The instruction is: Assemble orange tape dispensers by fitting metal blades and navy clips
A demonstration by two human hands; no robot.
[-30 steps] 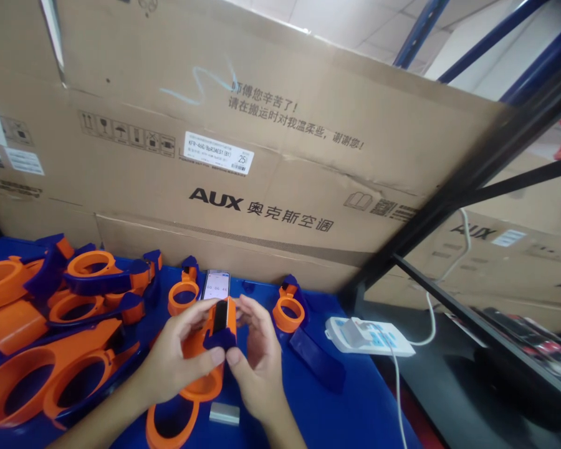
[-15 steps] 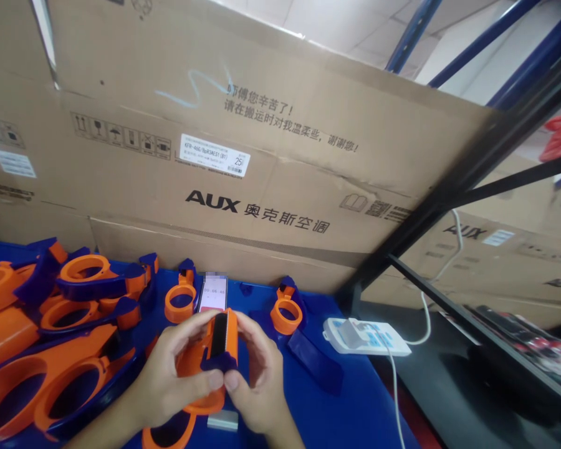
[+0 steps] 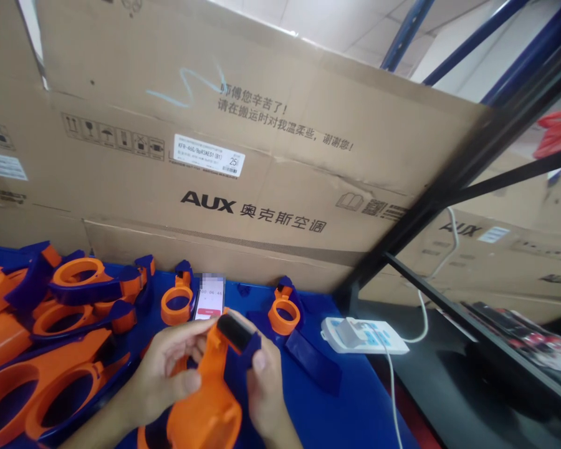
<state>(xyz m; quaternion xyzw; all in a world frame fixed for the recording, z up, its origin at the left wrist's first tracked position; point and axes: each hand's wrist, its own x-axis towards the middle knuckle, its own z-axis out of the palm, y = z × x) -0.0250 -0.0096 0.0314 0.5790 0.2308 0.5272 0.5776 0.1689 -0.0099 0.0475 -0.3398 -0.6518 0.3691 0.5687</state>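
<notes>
An orange and dark-blue tape dispenser (image 3: 206,405) is held between my two hands, tilted, with its black roller facing up. My left hand (image 3: 166,374) grips its orange body from the left, thumb pressed on the side. My right hand (image 3: 267,386) is closed on the dark-blue end (image 3: 251,350) beside the roller, thumb on top; its other fingers are mostly hidden. Behind my hands, a phone (image 3: 209,298) showing a timer lies on the blue table surface (image 3: 308,411). Part of another orange ring shows below the held dispenser.
Several tape dispensers (image 3: 70,318) are heaped at the left. Single ones stand left of the phone (image 3: 176,305) and to the right (image 3: 284,315), near a dark-blue piece (image 3: 313,362). A white power strip (image 3: 364,335) with a cable lies right. A large cardboard box (image 3: 262,168) walls the back.
The dispenser has turned in my hands: its orange body now swings toward me and the roller tilts right. My right thumb has moved up and right, apart from my left thumb.
</notes>
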